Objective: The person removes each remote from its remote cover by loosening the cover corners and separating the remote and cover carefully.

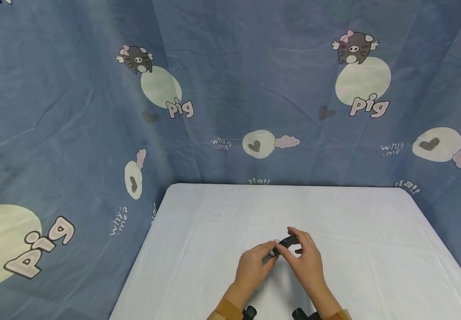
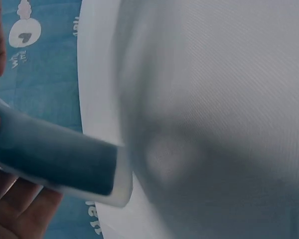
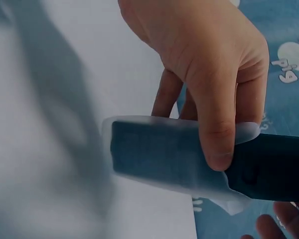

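Note:
Close over the white table, both hands hold a long, flat, dark bar shaped like a remote control. One end of it sits inside a translucent sleeve, while the other end sticks out bare. My left hand grips the sleeved part, its thumb pressed on the sleeve near the opening in the right wrist view. My right hand pinches the bare dark end between thumb and fingers. In the left wrist view the sleeve's closed end points toward the table, with a pale margin beyond the dark bar inside.
The table has a white cover. Blue cloth printed with pigs hangs behind it and on the left side. Black wrist gear shows at the bottom edge by the cuffs.

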Available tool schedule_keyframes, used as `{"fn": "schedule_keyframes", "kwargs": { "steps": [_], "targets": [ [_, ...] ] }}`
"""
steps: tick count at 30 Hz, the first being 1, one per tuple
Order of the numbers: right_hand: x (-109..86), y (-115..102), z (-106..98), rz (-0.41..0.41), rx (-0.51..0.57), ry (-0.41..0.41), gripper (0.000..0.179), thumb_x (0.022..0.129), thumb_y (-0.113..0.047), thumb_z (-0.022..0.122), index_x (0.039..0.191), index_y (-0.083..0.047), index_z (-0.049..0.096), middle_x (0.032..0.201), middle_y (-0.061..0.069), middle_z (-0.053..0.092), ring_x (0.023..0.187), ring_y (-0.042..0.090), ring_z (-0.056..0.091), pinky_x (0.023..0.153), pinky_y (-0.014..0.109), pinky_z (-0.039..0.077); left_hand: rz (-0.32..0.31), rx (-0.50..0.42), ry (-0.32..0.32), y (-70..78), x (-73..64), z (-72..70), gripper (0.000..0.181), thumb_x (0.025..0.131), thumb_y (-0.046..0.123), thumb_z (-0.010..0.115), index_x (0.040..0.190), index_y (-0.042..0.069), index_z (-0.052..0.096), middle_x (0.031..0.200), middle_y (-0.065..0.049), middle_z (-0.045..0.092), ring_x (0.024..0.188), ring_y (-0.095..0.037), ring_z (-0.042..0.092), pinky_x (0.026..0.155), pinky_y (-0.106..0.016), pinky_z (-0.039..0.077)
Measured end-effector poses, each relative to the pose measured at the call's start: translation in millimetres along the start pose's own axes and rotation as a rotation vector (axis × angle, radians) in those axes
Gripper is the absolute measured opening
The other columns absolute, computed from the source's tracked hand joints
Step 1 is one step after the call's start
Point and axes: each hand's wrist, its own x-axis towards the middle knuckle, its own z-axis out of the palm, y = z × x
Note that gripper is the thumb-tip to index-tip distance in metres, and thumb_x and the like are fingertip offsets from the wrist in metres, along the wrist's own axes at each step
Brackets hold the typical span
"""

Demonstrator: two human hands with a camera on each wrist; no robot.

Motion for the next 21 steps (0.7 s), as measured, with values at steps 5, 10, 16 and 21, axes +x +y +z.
{"fn": "schedule_keyframes", "kwargs": {
  "steps": [5, 10, 16, 21],
  "targets": [
    [-1.9, -3, -3, 0.045, -0.025, 0.012, 0.048, 0.081, -0.030, 0.084, 0.121, -0.009, 0.067, 0.104, 0.006, 0.067, 0.085, 0.020, 0.067, 0.066, 0.025, 0.056, 0.051, 0.111, 0.057, 0.9, -0.8, 1.1, 0.041, 0.078, 0.022, 0.086, 0.116, 0.014, 0.075, 0.114, -0.002, 0.076, 0.103, -0.012, 0.073, 0.083, -0.026, 0.059],
    [-2.5, -1, -4, 0.100, 0.013, -0.009, 0.044, 0.083, -0.031, 0.082, 0.119, -0.009, 0.068, 0.101, 0.006, 0.067, 0.083, 0.019, 0.069, 0.064, 0.020, 0.055, 0.057, 0.153, 0.061, 1.2, -1.7, 1.1, 0.042, 0.077, 0.025, 0.087, 0.117, 0.016, 0.075, 0.115, 0.000, 0.076, 0.103, -0.010, 0.073, 0.082, -0.025, 0.059],
    [-4.0, 5, -4, 0.168, 0.076, -0.024, 0.043, 0.083, -0.027, 0.082, 0.120, -0.010, 0.068, 0.104, 0.005, 0.067, 0.091, 0.022, 0.071, 0.068, 0.017, 0.056, 0.060, 0.159, 0.051, 1.3, -2.3, 1.6, 0.044, 0.076, 0.028, 0.087, 0.117, 0.017, 0.075, 0.117, 0.000, 0.075, 0.103, -0.010, 0.073, 0.082, -0.025, 0.060],
    [-5.1, 9, -4, 0.213, 0.121, -0.030, 0.042, 0.084, -0.026, 0.082, 0.121, -0.010, 0.068, 0.108, 0.005, 0.067, 0.096, 0.022, 0.072, 0.071, 0.015, 0.055, 0.059, 0.134, 0.062, -0.2, -2.5, 3.5, 0.047, 0.075, 0.029, 0.088, 0.119, 0.017, 0.074, 0.120, 0.000, 0.074, 0.105, -0.012, 0.072, 0.083, -0.026, 0.059]
  ]
}}
